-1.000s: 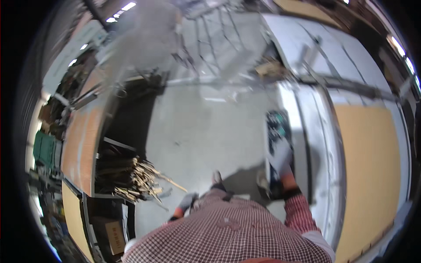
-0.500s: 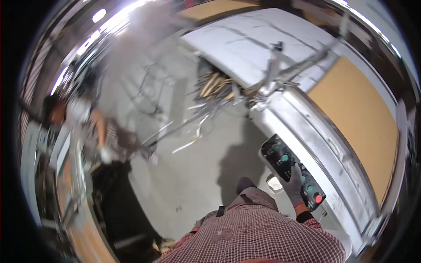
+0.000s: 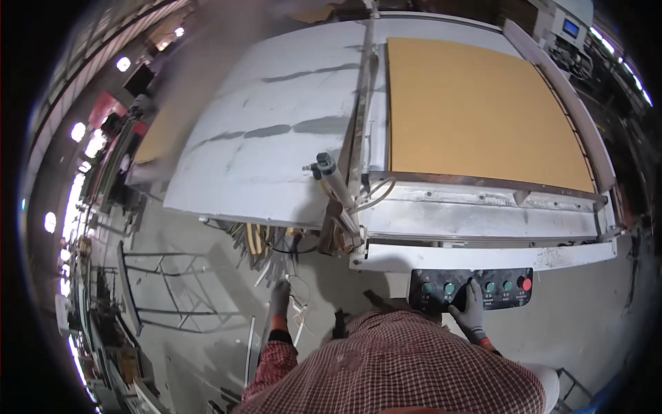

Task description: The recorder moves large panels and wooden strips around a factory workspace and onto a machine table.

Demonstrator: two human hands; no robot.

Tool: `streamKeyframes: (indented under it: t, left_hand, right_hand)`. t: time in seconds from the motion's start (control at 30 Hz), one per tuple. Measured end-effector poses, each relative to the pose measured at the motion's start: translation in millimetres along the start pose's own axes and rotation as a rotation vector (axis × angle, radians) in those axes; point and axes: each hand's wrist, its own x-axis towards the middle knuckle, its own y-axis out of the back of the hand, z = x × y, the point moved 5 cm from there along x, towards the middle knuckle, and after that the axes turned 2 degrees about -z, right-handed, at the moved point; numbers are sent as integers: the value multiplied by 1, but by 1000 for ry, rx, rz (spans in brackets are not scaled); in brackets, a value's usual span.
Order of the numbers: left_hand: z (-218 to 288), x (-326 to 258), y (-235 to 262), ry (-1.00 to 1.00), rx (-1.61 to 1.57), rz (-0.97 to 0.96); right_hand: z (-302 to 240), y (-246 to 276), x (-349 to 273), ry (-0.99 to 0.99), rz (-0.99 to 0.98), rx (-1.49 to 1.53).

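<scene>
Grey-gloved right hand (image 3: 472,308) now fingertip-pressing black btn panel (image 3: 472,288), gripping nothing; left hand (image 3: 278,298) hanging loose, empty; view swung onto brown board (image 3: 476,103).

Control panel (image 3: 472,288): flat black rectangle on the machine's near edge, right of centre, with a row of green round buttons and one red at its right end; small pale labels sat under the buttons. Small screen (image 3: 572,28): far right, glowing blue rectangle set in a pale grey cabinet. No packages or signs made out.
</scene>
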Motion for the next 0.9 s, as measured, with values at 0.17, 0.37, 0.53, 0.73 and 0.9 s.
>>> streamKeyframes:
  t: [0.17,0.37,0.53,0.73,0.9]
  left_hand:
    - [181,144,-23,-227,24,-81]
    - [236,277,-116,-647,197,-289]
    - [251,333,-123,-1054,665,-78]
    - [253,341,-129,-1022,608,-135]
    - [253,344,-116,-994,627,-120]
  right_hand:
    - [-24,-16,2,-278,217,79]
    - [-48,-26,28,-642,479,66]
    - [-44,-24,44,-866,640,312]
    - [-19,-38,26,-916,810,409]
    - [-38,-42,37,-944,870,388]
